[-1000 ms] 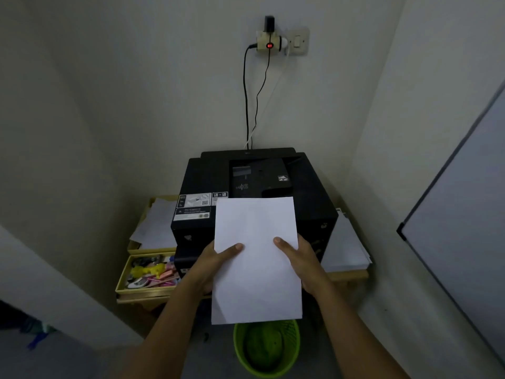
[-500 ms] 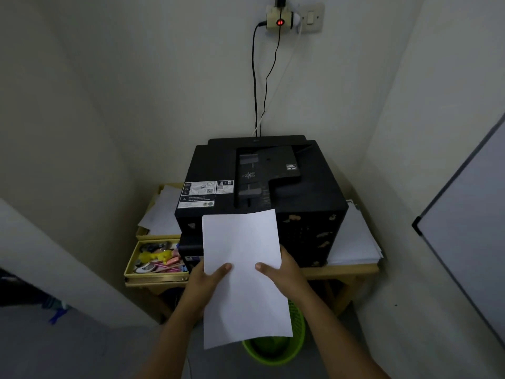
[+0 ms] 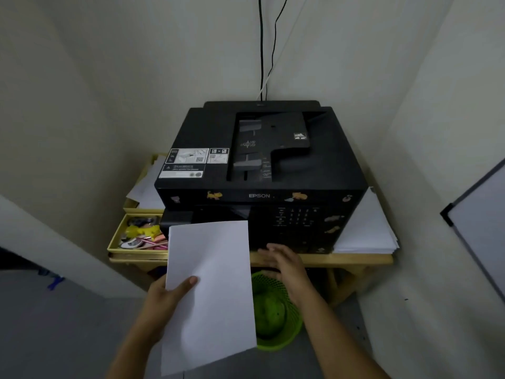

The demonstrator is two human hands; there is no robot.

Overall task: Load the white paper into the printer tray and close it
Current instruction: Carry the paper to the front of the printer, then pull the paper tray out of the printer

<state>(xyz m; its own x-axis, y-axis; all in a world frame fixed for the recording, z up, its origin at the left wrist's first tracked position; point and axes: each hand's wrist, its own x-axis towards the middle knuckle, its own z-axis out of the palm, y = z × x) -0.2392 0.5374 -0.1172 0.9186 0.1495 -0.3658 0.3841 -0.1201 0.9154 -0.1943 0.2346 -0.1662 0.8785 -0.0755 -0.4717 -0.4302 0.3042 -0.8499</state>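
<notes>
Nearest the camera, the left hand point(image 3: 166, 294) pinches the flat white paper sheet point(image 3: 210, 291) at its left edge, thumb on top, and holds it in the air in front of the wooden table point(image 3: 355, 259). One-handed, a thin sheet like this may droop or slip, and it hangs partly over the round green mesh waste bin point(image 3: 276, 310) below, so a dropped sheet would likely land there. The right hand point(image 3: 284, 262) holds nothing, fingers loosely spread at the table's front edge just under the boxy black Epson printer point(image 3: 259, 165). It appears to be reaching for the tray, which I cannot make out in the dark front panel; groping for a handle there could tug the printer forward. At the table's right edge a loose stack of white sheets point(image 3: 366, 231) overhangs and could be knocked off. At the left edge sits a yellow tray of stationery point(image 3: 114, 243).
</notes>
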